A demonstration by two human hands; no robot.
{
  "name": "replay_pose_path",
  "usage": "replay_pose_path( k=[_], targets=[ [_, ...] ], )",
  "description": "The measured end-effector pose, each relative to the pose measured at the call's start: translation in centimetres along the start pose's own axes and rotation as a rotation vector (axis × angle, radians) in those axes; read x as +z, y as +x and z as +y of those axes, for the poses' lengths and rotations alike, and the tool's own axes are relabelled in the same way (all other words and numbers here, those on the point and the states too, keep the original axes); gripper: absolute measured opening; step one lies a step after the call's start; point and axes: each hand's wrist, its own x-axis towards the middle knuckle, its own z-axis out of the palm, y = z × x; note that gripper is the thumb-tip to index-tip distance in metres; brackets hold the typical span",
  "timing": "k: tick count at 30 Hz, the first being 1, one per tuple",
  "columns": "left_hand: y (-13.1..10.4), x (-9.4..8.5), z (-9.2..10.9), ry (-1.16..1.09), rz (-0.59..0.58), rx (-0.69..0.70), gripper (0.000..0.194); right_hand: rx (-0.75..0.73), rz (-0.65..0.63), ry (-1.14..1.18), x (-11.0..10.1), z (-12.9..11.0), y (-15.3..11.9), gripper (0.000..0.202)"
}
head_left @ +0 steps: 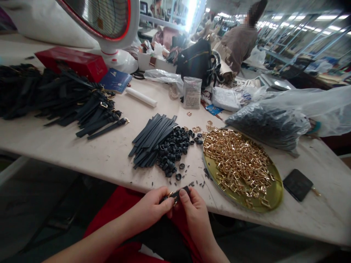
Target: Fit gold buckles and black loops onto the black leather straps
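Okay, black leather strap (177, 195) with gold metal buckle (171, 194) sits by pale counter's (104, 157) near edge, long axis roughly sideways, right end tipped away. Left hand (156, 206): narrow grip, buckle end. Right hand (197, 212): pinching strap end, nearer round olive tray (276, 188).

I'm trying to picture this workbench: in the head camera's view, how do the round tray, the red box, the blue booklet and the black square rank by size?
Largest to smallest, as they look:
1. Round tray
2. Red box
3. Blue booklet and black square: too alike to rank
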Motion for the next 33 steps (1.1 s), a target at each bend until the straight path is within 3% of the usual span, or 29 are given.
replay_pose_path(
  k=[5, 7, 12, 14, 16, 18, 20, 22, 25, 27, 30, 33],
  targets=[
    [0.4, 0.5, -0.1, 0.018, 0.069, -0.001, 0.021, -0.630, 0.039, -0.505, -0.7, 0.8, -0.2, 0.006],
    [0.1, 0.6, 0.1, 0.039, 0.092, 0.007, 0.020, -0.735, 0.012, -0.554, -1.0, 1.0, -0.4, 0.009],
    [-0.6, 0.0, 0.4, -0.033, -0.020, -0.015, 0.025, -0.383, 0.001, -0.418, -1.2, 0.5, -0.9, 0.008],
    [-0.4, -0.2, 0.2, -0.068, 0.000, -0.055, 0.029, -0.327, -0.064, -0.378, -1.2, 0.1, -0.9, 0.012],
    [-0.1, -0.4, -0.1, -0.084, 0.056, -0.108, 0.028, -0.307, -0.186, -0.344, -1.4, -0.3, -0.3, 0.021],
    [0.1, -0.5, -0.3, -0.060, 0.105, -0.108, 0.027, -0.302, -0.227, -0.362, -1.6, -0.7, 1.0, 0.035],
    [0.2, -0.6, -0.4, -0.001, 0.129, -0.048, 0.031, -0.327, -0.127, -0.520, -1.5, -1.0, 2.7, 0.037],
    [0.0, -0.8, -0.4, 0.062, 0.142, 0.017, 0.024, -0.372, -0.017, -0.780, -1.2, -1.3, 4.4, 0.021],
    [-0.3, -0.9, -0.6, 0.080, 0.215, 0.030, 0.024, -0.403, -0.006, -0.901, -0.6, -1.6, 5.8, 0.007],
    [-0.5, -0.8, -0.7, 0.047, 0.273, 0.030, 0.029, -0.331, -0.036, -0.676, -0.5, -1.9, 5.5, 0.005],
    [-0.8, -0.3, -0.4, -0.021, 0.315, 0.058, 0.032, -0.091, -0.143, -0.139, -0.5, -2.4, 3.9, 0.017],
    [-1.3, 0.4, 0.2, -0.036, 0.299, 0.111, 0.033, 0.057, -0.155, 0.242, -0.4, -2.7, 1.7, 0.025]
  ],
)
